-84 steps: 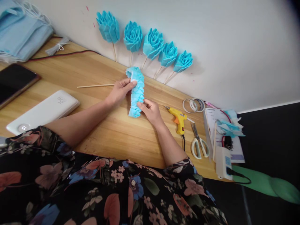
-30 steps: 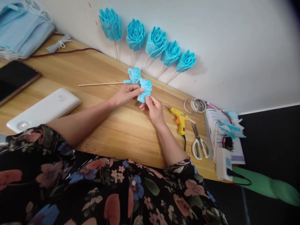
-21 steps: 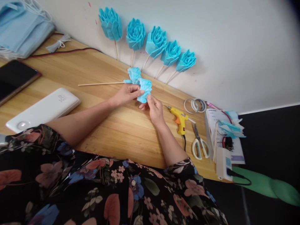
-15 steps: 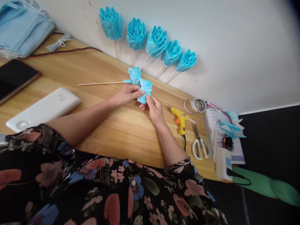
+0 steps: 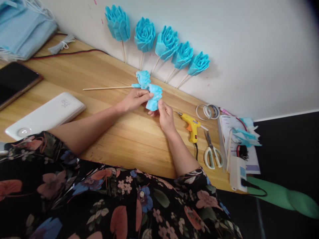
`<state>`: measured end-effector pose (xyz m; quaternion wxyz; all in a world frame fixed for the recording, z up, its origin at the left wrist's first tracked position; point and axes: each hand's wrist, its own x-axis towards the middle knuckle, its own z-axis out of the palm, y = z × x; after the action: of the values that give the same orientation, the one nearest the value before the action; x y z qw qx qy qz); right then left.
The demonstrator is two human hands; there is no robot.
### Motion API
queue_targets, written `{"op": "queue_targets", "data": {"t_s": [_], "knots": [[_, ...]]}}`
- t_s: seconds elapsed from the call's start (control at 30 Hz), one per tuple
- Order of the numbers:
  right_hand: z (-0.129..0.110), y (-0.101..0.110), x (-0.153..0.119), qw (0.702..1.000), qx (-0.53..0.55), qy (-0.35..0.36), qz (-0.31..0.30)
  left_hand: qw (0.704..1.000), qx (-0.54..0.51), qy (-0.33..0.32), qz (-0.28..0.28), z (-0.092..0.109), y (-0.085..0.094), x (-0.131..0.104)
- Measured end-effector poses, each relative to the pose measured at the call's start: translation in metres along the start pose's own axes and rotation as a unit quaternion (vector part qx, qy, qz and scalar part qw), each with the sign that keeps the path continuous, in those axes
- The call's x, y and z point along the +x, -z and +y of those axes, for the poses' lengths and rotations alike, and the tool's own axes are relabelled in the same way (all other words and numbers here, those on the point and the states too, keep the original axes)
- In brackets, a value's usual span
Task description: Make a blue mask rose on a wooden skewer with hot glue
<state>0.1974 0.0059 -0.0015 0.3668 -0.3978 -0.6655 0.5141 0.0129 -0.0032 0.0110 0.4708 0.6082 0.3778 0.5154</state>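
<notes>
Between my hands is a pleated strip of light blue fabric (image 5: pixel 155 92), its edge folded into small points. My left hand (image 5: pixel 136 99) pinches its left side, thumb on top. On its right lower edge, the thumb and fingers of my right hand (image 5: pixel 165 114) are closed. Just beyond lies a second pleated blue piece (image 5: pixel 143 79), close to or touching the first; I cannot tell whether they are joined. A thin wooden stick (image 5: pixel 107 88) with a blue-wrapped end lies left of these pieces on the wooden table (image 5: pixel 119 136).
Several blue fabric flowers (image 5: pixel 166 43) on sticks lean along the wall. Right of my hands are a yellow glue gun (image 5: pixel 191 126), scissors (image 5: pixel 211 152), tape rolls (image 5: pixel 208 112) and a white power box (image 5: pixel 237 174). A power bank (image 5: pixel 47 114), phone (image 5: pixel 17 83) and face masks (image 5: pixel 25 30) lie left.
My right thumb has shifted slightly right, toward the edge of the blue strip. My left hand keeps its pinch, and the stick and tools stay where they were.
</notes>
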Motion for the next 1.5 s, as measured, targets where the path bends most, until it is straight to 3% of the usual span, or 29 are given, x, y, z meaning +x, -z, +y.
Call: {"op": "queue_targets", "data": {"t_s": [1.5], "knots": [[-0.0036,-0.0004,0.0000,0.999,0.044,0.000,0.003,1.000,0.015,-0.001,-0.019,0.0005,0.0016,-0.0009]]}}
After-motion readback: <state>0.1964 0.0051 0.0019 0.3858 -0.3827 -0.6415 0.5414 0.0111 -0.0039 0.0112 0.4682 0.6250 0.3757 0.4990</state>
